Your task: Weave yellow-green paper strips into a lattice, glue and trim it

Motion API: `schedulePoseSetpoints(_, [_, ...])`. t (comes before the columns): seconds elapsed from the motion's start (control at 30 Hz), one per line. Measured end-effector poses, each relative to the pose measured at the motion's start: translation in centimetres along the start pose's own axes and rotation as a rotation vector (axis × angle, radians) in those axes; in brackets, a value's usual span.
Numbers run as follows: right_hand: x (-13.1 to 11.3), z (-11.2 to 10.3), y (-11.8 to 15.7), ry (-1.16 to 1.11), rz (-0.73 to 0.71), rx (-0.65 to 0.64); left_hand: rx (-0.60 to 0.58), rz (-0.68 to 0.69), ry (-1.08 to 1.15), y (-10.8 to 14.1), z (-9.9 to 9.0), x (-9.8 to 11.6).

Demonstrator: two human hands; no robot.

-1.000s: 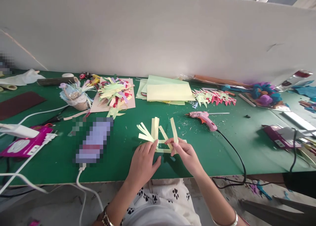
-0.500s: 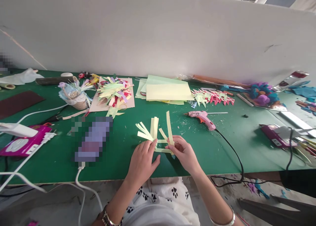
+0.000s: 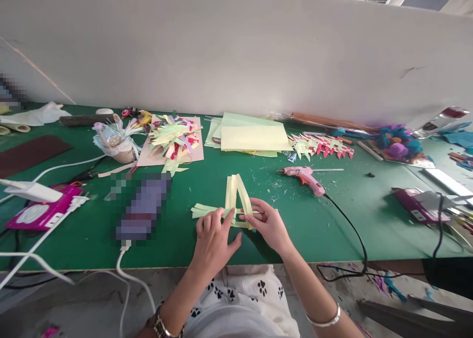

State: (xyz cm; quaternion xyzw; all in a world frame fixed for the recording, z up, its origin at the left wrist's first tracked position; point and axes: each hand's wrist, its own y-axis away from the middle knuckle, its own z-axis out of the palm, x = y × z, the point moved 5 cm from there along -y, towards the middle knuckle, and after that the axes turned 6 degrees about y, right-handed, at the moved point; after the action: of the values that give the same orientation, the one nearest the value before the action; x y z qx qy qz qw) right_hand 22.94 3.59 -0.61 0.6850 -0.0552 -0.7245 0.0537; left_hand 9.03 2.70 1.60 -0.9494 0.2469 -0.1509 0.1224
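Pale yellow-green paper strips [image 3: 231, 192] lie crossed on the green table in front of me, some upright and some sideways. My left hand [image 3: 215, 232] holds the crossing down with its fingertips, its thumb spread off to the right. Loose strip ends [image 3: 200, 210] stick out left from under that hand. My right hand [image 3: 268, 222] pinches a slanting strip [image 3: 244, 200] between thumb and fingers; its upper end meets the upright strips' tops. The crossing itself is partly hidden under my left fingers.
Behind the strips lie paper sheets [image 3: 254, 138] and red-green woven paper [image 3: 325, 147]. A pink glue gun [image 3: 305, 176] with a black cord rests to the right. At left are a blurred phone-like object [image 3: 144, 207], cut strips [image 3: 173, 138], a small basket [image 3: 120, 146] and a magenta power strip [image 3: 44, 215].
My right hand's strip has tipped left, its top now against the upright strips. The fanned strip ends by my left hand have dropped flat to the left. The camera view has shifted slightly.
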Motion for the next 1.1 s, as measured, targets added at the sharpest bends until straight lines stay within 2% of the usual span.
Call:
schedulePoseSetpoints(0.13, [-0.3, -0.3, 0.1, -0.045, 0.012, -0.012, -0.007, -0.001, 0.003, 0.0, -0.2, 0.2])
schedulePoseSetpoints(0.4, [-1.2, -0.8, -0.2, 0.035, 0.034, 0.022, -0.042, -0.022, 0.071, -0.7, -0.6, -0.1])
schedulePoseSetpoints(0.6, [-1.1, -0.7, -0.3, 0.030, 0.078, 0.030, -0.061, 0.011, 0.117, -1.9, -1.0, -0.2])
schedulePoseSetpoints(0.73, [-1.2, -0.8, -0.4, 0.063, 0.051, 0.028, -0.089, 0.044, 0.146, -3.1, -1.2, -0.4])
schedulePoseSetpoints(0.93, [-1.5, -0.5, -0.4, 0.135, -0.044, 0.034, -0.139, -0.007, 0.350, -4.9, -0.7, -0.9])
schedulePoseSetpoints(1.1, [-1.3, 0.2, -0.3, 0.144, -0.070, 0.007, -0.110, -0.111, 0.515, -5.9, -0.1, -1.0])
